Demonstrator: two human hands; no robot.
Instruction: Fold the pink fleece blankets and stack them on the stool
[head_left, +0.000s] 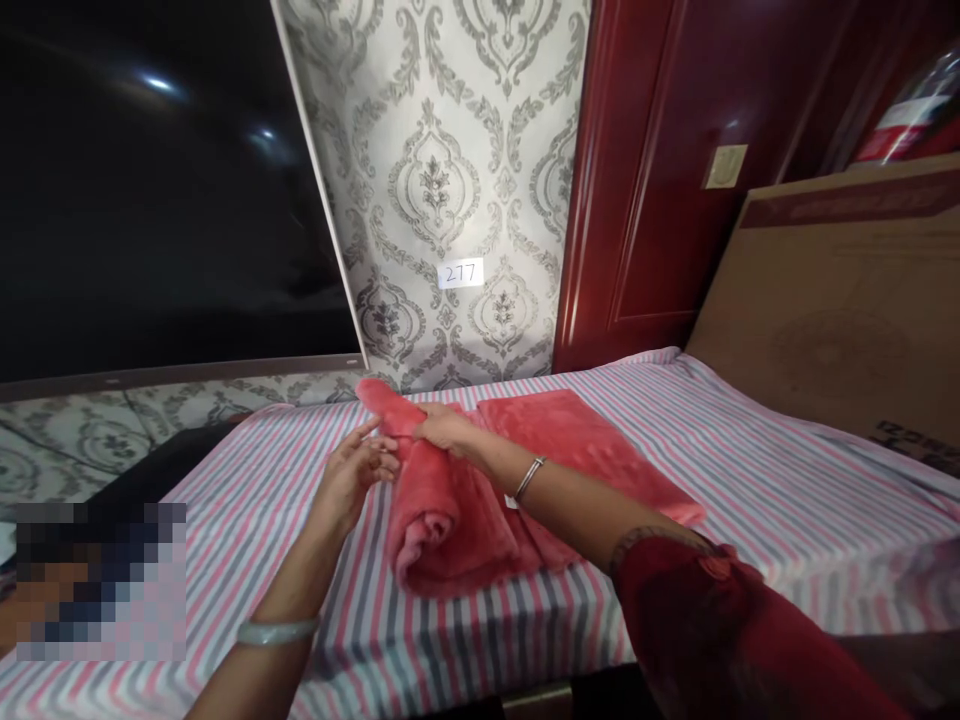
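A coral-pink plush blanket (517, 535) lies on the striped cloth, partly rolled at its left end and folded flat towards the right. The near end of the roll shows its spiral layers. My right hand (444, 428) reaches across the top and grips the blanket near the far end of the roll, with the fingertips partly hidden. Just left of the roll, my left hand (360, 462) has its fingers apart, close to the blanket; whether a fingertip touches it I cannot tell. A small white tag (511, 502) shows beside my right wrist.
A pink, white and grey striped cloth (285, 560) covers the surface. Behind it stand a large dark screen (172, 200), patterned wallpaper with a "277" label (460, 273), and a red wooden panel (637, 180). A cardboard box (840, 310) leans at the right.
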